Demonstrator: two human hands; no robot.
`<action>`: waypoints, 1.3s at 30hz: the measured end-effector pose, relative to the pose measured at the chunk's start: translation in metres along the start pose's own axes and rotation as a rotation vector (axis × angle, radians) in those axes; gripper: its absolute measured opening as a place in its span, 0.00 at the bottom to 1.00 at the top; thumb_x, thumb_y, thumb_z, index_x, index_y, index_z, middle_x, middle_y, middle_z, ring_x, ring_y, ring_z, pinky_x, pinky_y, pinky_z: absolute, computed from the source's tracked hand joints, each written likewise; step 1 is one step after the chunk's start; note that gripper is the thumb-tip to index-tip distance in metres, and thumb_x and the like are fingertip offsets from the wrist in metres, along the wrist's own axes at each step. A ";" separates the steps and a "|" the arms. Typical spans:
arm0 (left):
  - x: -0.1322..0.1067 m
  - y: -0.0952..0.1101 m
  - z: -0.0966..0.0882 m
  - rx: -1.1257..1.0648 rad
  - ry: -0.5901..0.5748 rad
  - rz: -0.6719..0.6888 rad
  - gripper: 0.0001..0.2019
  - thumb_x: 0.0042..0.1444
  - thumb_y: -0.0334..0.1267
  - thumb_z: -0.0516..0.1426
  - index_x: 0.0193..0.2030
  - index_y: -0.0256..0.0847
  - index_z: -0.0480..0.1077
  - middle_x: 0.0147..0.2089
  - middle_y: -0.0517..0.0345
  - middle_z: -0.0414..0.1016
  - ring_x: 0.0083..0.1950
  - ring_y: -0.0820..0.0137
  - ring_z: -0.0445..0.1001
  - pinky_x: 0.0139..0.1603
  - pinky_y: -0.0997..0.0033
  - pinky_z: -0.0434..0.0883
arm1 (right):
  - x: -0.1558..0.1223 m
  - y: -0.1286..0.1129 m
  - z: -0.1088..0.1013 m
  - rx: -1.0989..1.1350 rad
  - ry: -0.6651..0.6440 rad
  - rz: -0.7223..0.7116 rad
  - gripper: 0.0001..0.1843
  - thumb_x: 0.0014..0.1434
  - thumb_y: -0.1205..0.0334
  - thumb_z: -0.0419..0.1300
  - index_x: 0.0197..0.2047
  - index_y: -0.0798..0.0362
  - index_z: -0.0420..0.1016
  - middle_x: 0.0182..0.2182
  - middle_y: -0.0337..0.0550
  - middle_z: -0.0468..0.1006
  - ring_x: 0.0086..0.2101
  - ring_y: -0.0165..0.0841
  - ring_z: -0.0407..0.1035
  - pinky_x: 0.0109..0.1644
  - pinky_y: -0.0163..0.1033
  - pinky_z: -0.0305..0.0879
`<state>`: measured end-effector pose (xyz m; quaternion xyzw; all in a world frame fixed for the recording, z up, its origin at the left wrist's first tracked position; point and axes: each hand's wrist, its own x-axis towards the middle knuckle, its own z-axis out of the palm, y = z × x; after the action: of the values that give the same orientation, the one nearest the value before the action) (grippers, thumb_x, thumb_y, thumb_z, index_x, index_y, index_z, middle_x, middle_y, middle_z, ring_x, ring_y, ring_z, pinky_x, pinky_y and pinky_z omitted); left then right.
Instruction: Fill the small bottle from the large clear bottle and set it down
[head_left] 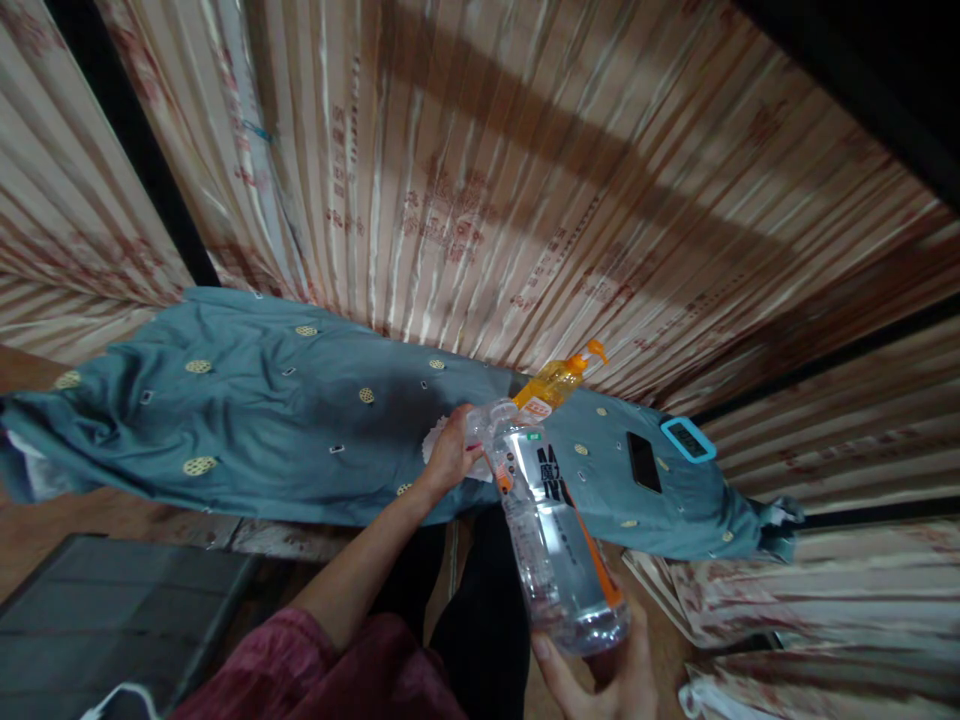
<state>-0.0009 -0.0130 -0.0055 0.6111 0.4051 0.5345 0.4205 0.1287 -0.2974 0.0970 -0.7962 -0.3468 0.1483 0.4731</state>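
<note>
A large clear plastic bottle (559,540) with a silver and orange label lies tilted between my hands, its neck to the upper left and its base toward me. My left hand (450,455) is closed around the neck end. At the base, my right hand (607,675) grips the bottle from below, fingers partly hidden behind it. A white crumpled piece (433,440), perhaps tissue, shows beside and under my left hand; whether I touch it I cannot tell. Just behind the bottle's neck stands an orange pump bottle (556,380), partly covered by it.
A teal patterned cloth (255,420) covers the long narrow table. Toward its right end lie a black phone (644,462) and a blue-framed digital timer (688,440). Striped curtains (465,200) hang behind. A dark flat-topped piece (112,620) stands at lower left.
</note>
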 end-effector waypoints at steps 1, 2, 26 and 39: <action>0.000 0.000 0.000 0.003 0.000 0.004 0.30 0.48 0.28 0.72 0.59 0.47 0.75 0.56 0.49 0.84 0.61 0.46 0.83 0.67 0.46 0.79 | 0.000 0.000 0.000 0.008 0.002 -0.007 0.63 0.45 0.23 0.79 0.71 0.54 0.69 0.49 0.59 0.91 0.45 0.56 0.89 0.49 0.51 0.84; 0.000 0.001 0.000 0.006 -0.002 0.006 0.30 0.48 0.28 0.72 0.59 0.47 0.75 0.56 0.49 0.84 0.60 0.46 0.83 0.67 0.46 0.79 | 0.000 0.000 0.000 0.014 0.003 -0.011 0.63 0.46 0.23 0.79 0.72 0.54 0.69 0.50 0.60 0.91 0.45 0.56 0.89 0.49 0.51 0.85; -0.001 0.006 -0.001 0.023 -0.021 -0.033 0.32 0.49 0.24 0.71 0.62 0.45 0.74 0.60 0.47 0.83 0.65 0.47 0.82 0.73 0.42 0.77 | 0.000 0.003 0.002 0.046 0.012 -0.014 0.60 0.44 0.26 0.81 0.70 0.53 0.71 0.45 0.55 0.91 0.41 0.53 0.88 0.46 0.48 0.84; -0.001 -0.001 0.000 0.071 -0.021 0.016 0.32 0.49 0.25 0.69 0.62 0.45 0.73 0.60 0.46 0.84 0.64 0.48 0.84 0.71 0.46 0.79 | -0.002 -0.006 0.002 0.017 0.008 -0.044 0.57 0.48 0.26 0.79 0.69 0.53 0.70 0.47 0.57 0.92 0.43 0.55 0.89 0.47 0.51 0.84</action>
<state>-0.0009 -0.0136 -0.0068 0.6345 0.4146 0.5166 0.3983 0.1240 -0.2957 0.1011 -0.7850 -0.3610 0.1373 0.4844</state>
